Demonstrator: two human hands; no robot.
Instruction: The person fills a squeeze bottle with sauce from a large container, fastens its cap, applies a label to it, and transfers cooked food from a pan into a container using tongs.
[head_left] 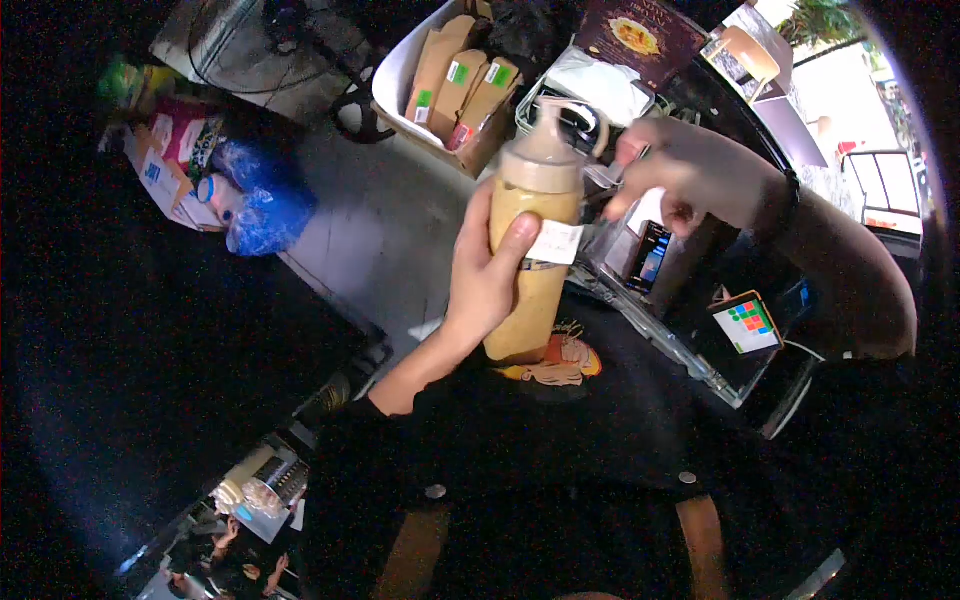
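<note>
My left hand (485, 275) is wrapped round a squeeze bottle (527, 315) filled with yellowish sauce, its thumb lying across the front. The bottle is close to upright, with a pale cap and nozzle (543, 160) on top. A white label (555, 242) with faint writing sticks out from its side, beside my thumb. To the right of the bottle, apart from it, is my right hand (690, 185), smeared by motion with its fingers bent. A thin dark bit shows near its fingertips; whether the hand grips it cannot be made out.
A white box (395, 95) of brown cardboard packs with green stickers stands behind the bottle. A dark printed box (640, 40) is at the back. A phone-like screen (650, 257) and a lit tablet (745, 325) are on the right. Blue plastic bags (265, 200) lie at left.
</note>
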